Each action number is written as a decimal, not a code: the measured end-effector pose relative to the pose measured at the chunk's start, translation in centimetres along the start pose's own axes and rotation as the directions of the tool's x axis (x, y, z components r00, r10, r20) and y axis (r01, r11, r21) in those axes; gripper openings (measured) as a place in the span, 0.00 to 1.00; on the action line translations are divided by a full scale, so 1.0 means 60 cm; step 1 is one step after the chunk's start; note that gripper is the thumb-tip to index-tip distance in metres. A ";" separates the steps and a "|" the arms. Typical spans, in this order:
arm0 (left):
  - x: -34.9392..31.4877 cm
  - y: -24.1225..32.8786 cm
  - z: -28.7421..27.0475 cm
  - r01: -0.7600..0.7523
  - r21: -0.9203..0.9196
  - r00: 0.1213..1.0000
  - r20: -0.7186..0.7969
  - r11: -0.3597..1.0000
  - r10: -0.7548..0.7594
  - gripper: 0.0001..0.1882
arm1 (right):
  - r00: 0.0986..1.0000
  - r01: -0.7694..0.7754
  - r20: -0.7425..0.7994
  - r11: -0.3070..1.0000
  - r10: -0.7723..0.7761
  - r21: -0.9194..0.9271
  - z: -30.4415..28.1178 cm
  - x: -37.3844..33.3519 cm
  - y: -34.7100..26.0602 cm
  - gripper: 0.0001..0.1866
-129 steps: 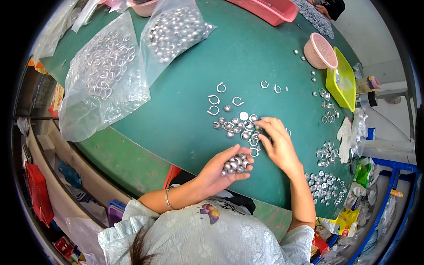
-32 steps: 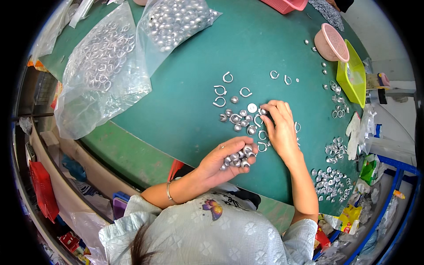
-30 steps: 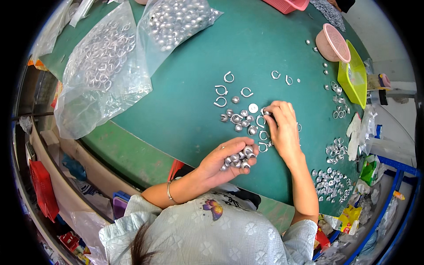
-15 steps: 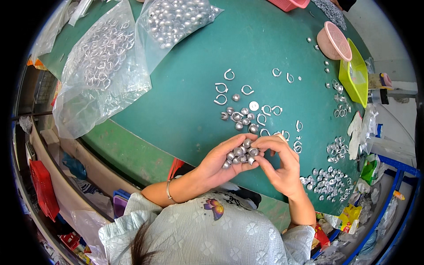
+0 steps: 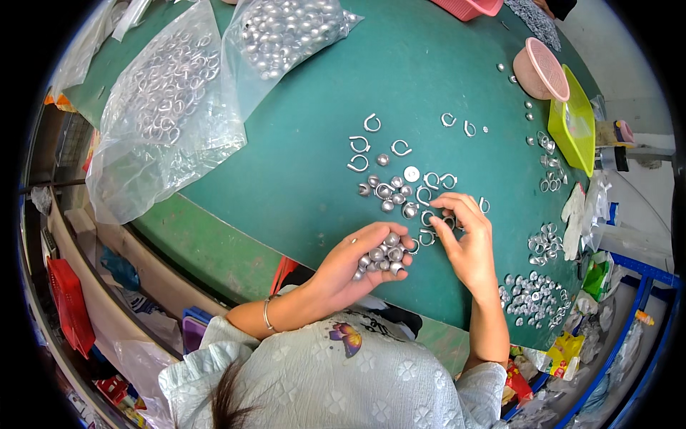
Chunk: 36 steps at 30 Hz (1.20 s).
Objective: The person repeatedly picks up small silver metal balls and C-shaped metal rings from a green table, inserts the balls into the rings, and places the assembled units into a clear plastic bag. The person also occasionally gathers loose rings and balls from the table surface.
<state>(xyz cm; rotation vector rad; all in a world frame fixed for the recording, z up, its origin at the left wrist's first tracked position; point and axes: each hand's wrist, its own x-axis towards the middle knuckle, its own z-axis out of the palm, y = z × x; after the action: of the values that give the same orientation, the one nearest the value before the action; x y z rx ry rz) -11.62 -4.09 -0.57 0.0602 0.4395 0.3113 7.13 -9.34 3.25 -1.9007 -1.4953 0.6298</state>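
Observation:
My left hand (image 5: 350, 268) is cupped palm up near the table's front edge. Several small silver metal balls (image 5: 376, 256) with notched openings are heaped in its palm, with the fingers curled round them. To its right, my right hand (image 5: 468, 239) is over open silver metal rings (image 5: 426, 237), thumb and fingertips apart and nothing visible between them. The fingers partly cover some of these rings. A loose cluster of similar balls (image 5: 397, 181) lies just beyond both hands, next to a flat pale disc (image 5: 411, 174) and more C-shaped rings (image 5: 359, 144).
Clear plastic bags of rings (image 5: 171, 93) and balls (image 5: 293, 32) lie at the far left of the green table (image 5: 307, 157). At right are a pink basket (image 5: 532, 75), a lime-green bin (image 5: 582, 136), a white glove (image 5: 574, 218) and piled metal pieces (image 5: 532, 293).
My right hand has moved away from the balls in my left palm, over to the rings at right. My left hand has shifted slightly down and left, still holding the balls.

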 end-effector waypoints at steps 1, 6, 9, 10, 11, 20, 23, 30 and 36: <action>-0.005 0.000 0.002 -0.007 0.039 1.000 -0.016 0.999 0.008 0.13 | 1.000 0.018 0.008 1.000 -0.018 -0.021 0.006 0.001 -0.001 0.12; -0.008 -0.007 -0.003 0.012 0.013 1.000 0.005 1.000 -0.012 0.13 | 0.985 0.160 0.097 0.953 -0.140 -0.258 0.036 0.009 0.001 0.14; -0.006 -0.008 -0.007 -0.005 0.018 1.000 -0.014 1.000 0.005 0.13 | 0.985 0.153 0.121 0.957 -0.126 -0.247 0.034 0.009 0.001 0.14; -0.006 -0.007 -0.007 -0.011 0.024 1.000 -0.020 1.000 0.011 0.13 | 0.991 0.103 0.102 0.979 -0.086 -0.176 0.032 0.008 0.002 0.13; -0.006 -0.006 -0.007 -0.010 0.023 1.000 -0.027 1.000 0.010 0.13 | 0.995 0.053 0.087 0.993 -0.044 -0.102 0.028 0.006 0.006 0.13; -0.005 -0.004 -0.007 -0.007 0.017 1.000 -0.021 1.000 0.007 0.13 | 0.937 -0.339 0.210 0.586 0.278 0.736 0.000 -0.013 0.031 0.13; -0.004 -0.005 -0.009 -0.004 0.019 1.000 -0.028 1.000 0.004 0.13 | 0.931 -0.352 0.253 0.459 0.263 0.816 -0.002 -0.014 0.025 0.12; -0.005 -0.007 -0.011 0.006 0.019 0.999 -0.044 1.000 -0.005 0.13 | 0.924 -0.366 0.308 0.296 0.226 0.882 -0.001 -0.022 0.035 0.11; -0.005 -0.005 -0.004 0.011 0.021 0.999 -0.032 1.000 -0.011 0.12 | 0.933 -0.346 0.248 0.460 0.261 0.818 -0.004 -0.021 0.034 0.10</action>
<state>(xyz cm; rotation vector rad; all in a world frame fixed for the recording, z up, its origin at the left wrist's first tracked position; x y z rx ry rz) -11.90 -4.48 -0.72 0.0739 0.4744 0.2971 8.33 -10.95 1.92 -1.3042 -0.5977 1.3434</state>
